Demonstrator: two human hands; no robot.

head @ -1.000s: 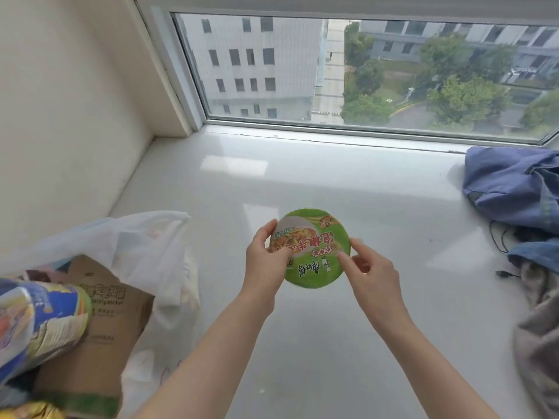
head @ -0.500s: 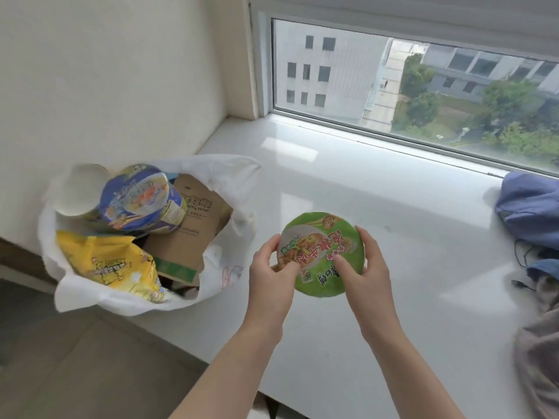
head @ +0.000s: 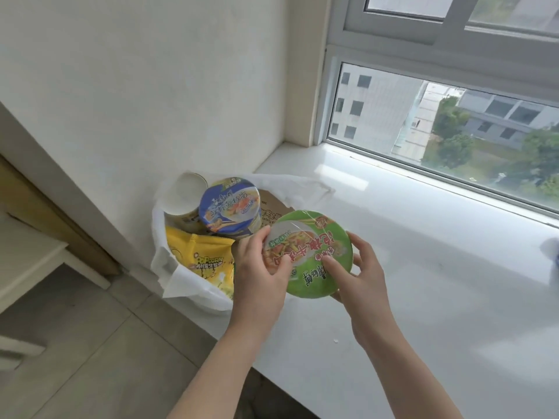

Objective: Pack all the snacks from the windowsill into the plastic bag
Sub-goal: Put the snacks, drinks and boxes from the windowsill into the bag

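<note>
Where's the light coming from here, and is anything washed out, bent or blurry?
Head view: daylight from the window lights everything; the white windowsill shows soft bright patches near the glass; the wrap on the green noodle bowl carries a pale sheen; the wide lens tilts and bows the window frame; the bowl's print is sharp enough to read.

Left hand (head: 260, 267) and right hand (head: 360, 279) grip a green instant-noodle bowl (head: 314, 255) just beside the open white plastic bag (head: 187, 285) on the windowsill (head: 423, 267).
</note>
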